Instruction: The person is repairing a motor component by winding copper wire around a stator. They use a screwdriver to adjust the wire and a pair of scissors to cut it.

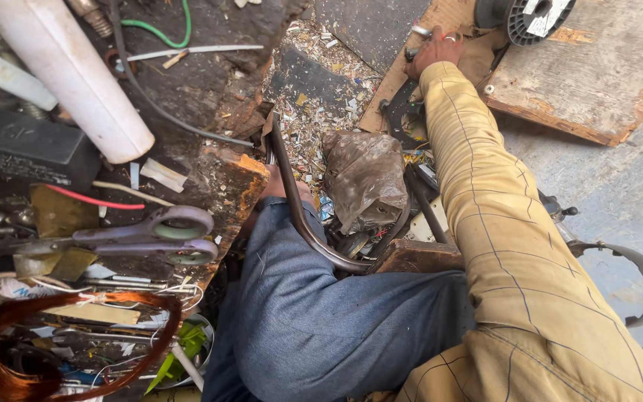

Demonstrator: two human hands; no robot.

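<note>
- Nearest the camera, a blue-trousered knee (314,327) filled the lower middle, with a coil of copper wire (9,350) and grey-handled scissors (150,234) lying on the cluttered bench (210,97) to the left.
- Just beyond the knee, a bent metal bar (299,216) curved down from the bench edge, beside a crumpled brown plastic bag (366,179) on littered ground.
- Only one hand showed; I took it for the right hand (434,50), since its yellow checked sleeve (485,201) ran up the right side of the view.
- Far out, that hand was curled around a small metal tool (418,33), its shiny tip poking out above the knuckles, over a sheet of brown cardboard (381,97).
- Just right of it stood a black plastic spool (530,18) on a worn wooden board (597,82).
- The left hand was out of view, so its state could not be told.
- By my reading, the step in hand was fetching or working with that tool at full reach.
- The next move would call for a firm hold, and care not to knock the spool.
</note>
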